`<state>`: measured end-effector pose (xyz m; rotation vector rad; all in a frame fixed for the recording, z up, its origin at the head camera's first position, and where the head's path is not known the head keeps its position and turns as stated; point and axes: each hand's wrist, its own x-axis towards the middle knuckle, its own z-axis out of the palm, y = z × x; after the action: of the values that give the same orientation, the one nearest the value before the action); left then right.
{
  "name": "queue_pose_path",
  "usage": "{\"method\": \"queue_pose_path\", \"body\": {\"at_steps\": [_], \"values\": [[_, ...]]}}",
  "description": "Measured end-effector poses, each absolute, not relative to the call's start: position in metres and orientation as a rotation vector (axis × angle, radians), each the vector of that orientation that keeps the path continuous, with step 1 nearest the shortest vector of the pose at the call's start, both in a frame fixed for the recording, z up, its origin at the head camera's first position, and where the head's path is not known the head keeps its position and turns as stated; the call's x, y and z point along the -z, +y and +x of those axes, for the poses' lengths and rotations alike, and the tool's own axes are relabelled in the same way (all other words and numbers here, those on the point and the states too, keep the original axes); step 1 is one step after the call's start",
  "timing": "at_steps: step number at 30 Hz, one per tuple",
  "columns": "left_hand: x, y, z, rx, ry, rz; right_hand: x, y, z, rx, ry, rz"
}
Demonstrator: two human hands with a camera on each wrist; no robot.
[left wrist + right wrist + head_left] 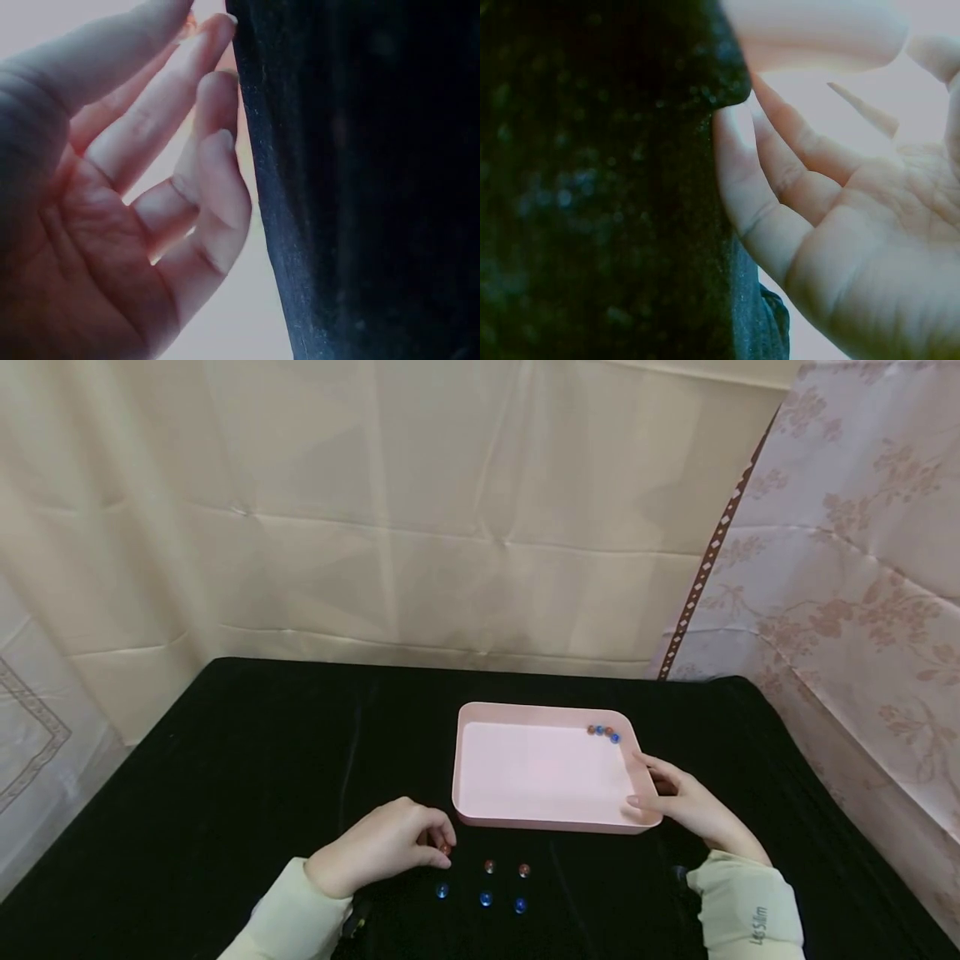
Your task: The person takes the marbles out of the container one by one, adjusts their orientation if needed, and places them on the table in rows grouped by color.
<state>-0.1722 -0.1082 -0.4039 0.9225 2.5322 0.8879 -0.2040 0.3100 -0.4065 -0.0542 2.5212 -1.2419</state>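
My left hand (386,847) pinches a reddish-brown glass marble (446,850) between thumb and fingertips, low over the black cloth. Just right of it lie two more reddish marbles (490,866), and nearer the front edge three blue marbles (486,898) form a loose row. A shallow pink tray (547,825) stands beyond them. At its right side my right hand (693,806) grips the rim, the thumb reaching over the inner wall. Several red and blue marbles (600,730) sit together in the tray's far right corner. In the left wrist view, a sliver of the held marble (189,27) shows behind the fingers.
A black cloth (247,793) covers the table. Behind it hangs a cream curtain (420,527), with a pink floral cloth (847,568) along the right and a white patterned cloth (45,710) at the left.
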Motion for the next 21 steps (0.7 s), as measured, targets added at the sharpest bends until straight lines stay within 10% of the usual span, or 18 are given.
{"method": "queue_pose_path", "body": {"at_steps": [21], "values": [[0.4058,-0.0999,-0.1739,-0.663,2.563,0.904,0.4082,0.3116,-0.2058,1.240,2.538,-0.054]]}}
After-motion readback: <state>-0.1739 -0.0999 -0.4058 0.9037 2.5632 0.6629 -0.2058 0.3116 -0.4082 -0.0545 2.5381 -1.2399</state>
